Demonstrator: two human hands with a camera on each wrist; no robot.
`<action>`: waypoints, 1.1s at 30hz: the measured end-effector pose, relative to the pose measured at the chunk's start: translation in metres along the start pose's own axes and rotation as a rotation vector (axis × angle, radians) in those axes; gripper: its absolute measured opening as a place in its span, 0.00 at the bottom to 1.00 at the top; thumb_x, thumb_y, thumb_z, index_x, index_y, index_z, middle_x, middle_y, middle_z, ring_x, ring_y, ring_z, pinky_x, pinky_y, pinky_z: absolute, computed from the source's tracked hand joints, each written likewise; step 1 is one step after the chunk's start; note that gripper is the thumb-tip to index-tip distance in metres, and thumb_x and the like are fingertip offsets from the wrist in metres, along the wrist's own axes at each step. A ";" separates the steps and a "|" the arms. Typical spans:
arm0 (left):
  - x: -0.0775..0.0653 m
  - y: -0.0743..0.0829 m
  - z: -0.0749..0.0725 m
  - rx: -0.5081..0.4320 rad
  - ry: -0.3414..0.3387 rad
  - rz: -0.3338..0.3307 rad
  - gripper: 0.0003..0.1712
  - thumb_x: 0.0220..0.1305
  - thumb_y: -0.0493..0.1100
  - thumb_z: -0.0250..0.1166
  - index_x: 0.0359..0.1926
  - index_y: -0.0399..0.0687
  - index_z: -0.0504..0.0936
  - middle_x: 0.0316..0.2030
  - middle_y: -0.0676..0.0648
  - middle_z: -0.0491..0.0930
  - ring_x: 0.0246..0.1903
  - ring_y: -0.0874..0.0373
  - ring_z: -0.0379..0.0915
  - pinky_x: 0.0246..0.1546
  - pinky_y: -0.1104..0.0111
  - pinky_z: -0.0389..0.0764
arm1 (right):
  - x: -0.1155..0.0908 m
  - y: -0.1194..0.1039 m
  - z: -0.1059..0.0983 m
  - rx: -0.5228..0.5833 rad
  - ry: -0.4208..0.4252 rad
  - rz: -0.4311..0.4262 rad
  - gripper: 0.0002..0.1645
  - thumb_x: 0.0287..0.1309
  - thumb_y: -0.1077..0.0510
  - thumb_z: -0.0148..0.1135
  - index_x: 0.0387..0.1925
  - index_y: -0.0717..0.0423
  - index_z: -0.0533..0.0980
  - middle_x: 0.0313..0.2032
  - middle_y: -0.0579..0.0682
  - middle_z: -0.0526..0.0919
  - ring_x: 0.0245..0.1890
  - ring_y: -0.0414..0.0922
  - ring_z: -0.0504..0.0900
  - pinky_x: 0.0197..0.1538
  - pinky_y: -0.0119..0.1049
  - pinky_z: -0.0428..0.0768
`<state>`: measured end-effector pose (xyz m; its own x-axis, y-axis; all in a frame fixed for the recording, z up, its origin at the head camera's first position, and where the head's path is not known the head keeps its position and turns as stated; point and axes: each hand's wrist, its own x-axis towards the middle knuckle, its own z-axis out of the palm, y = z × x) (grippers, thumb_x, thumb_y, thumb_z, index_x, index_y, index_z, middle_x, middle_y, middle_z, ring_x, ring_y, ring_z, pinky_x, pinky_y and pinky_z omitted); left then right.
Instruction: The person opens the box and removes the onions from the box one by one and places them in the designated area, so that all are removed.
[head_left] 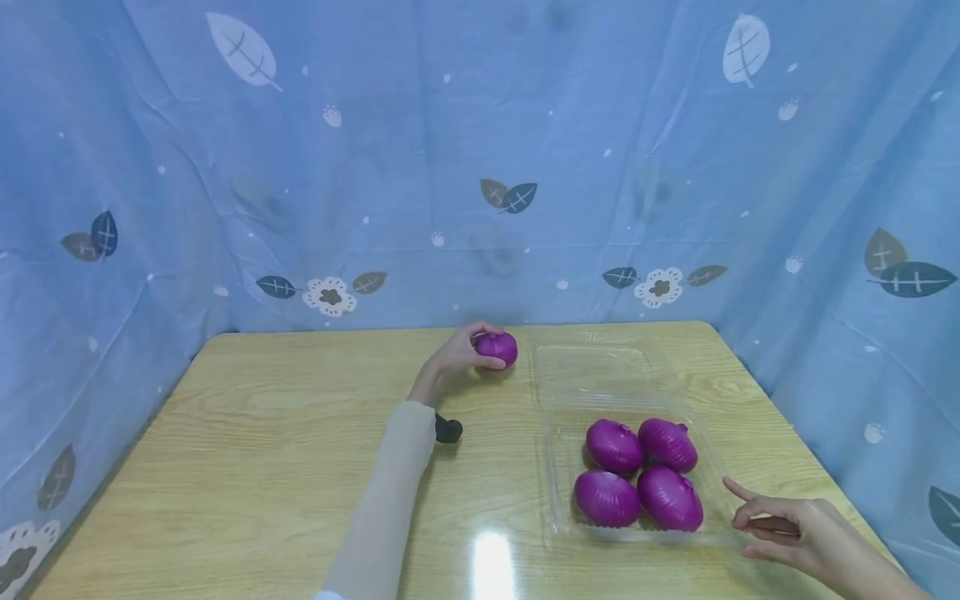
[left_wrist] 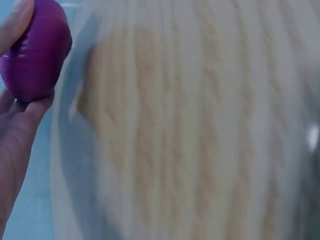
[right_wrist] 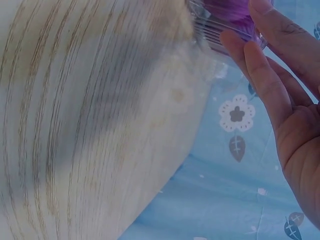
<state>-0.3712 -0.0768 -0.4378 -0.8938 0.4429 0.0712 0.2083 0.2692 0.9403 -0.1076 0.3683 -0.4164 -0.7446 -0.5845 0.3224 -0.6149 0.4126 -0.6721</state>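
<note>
My left hand (head_left: 459, 353) grips a purple onion (head_left: 500, 348) near the far edge of the table, fingers and thumb around its sides. The left wrist view shows that same onion (left_wrist: 39, 50) at upper left, held between thumb and fingers. A clear plastic box (head_left: 552, 500) lies with its lid (head_left: 592, 367) folded back flat on the table. Several purple onions (head_left: 670, 497) sit together inside the base. Beside the box's right edge is my right hand (head_left: 802, 531), fingers relaxed and slightly bent, with nothing held; whether a fingertip touches the rim cannot be told.
The wooden table (head_left: 262, 467) extends left and in front of the box. A blue patterned curtain (head_left: 420, 167) hangs behind and along both sides. A small black object (head_left: 448, 430) shows beside the left forearm.
</note>
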 end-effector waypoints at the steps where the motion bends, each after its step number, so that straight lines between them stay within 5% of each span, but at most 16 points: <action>1: -0.001 -0.001 0.000 -0.004 -0.008 -0.004 0.31 0.47 0.32 0.75 0.54 0.43 0.75 0.59 0.44 0.71 0.58 0.45 0.69 0.58 0.57 0.73 | 0.000 0.000 0.000 0.023 -0.006 0.009 0.19 0.43 0.75 0.70 0.38 0.56 0.79 0.62 0.26 0.66 0.47 0.27 0.78 0.36 0.20 0.80; 11: 0.000 0.001 0.001 0.014 -0.090 -0.042 0.42 0.49 0.32 0.74 0.66 0.46 0.69 0.65 0.42 0.65 0.62 0.44 0.64 0.62 0.56 0.69 | 0.001 0.001 0.000 -0.044 0.036 0.046 0.20 0.39 0.73 0.72 0.35 0.53 0.79 0.60 0.22 0.65 0.42 0.24 0.80 0.34 0.17 0.78; 18: -0.003 0.000 0.001 0.049 -0.150 -0.044 0.45 0.50 0.32 0.73 0.69 0.50 0.66 0.68 0.43 0.61 0.65 0.44 0.60 0.63 0.55 0.66 | -0.001 0.003 0.003 0.020 0.047 0.062 0.19 0.40 0.74 0.71 0.35 0.55 0.79 0.59 0.23 0.67 0.43 0.25 0.80 0.34 0.21 0.80; 33: -0.013 -0.004 -0.008 0.017 -0.123 -0.033 0.47 0.49 0.29 0.73 0.70 0.42 0.62 0.68 0.43 0.63 0.67 0.47 0.58 0.65 0.57 0.65 | -0.004 0.004 0.006 0.035 0.034 0.073 0.18 0.43 0.74 0.69 0.38 0.58 0.80 0.61 0.23 0.65 0.44 0.25 0.79 0.34 0.21 0.80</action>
<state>-0.3631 -0.0902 -0.4400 -0.8450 0.5348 -0.0016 0.1873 0.2989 0.9357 -0.1053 0.3681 -0.4247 -0.7959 -0.5292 0.2942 -0.5498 0.4280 -0.7174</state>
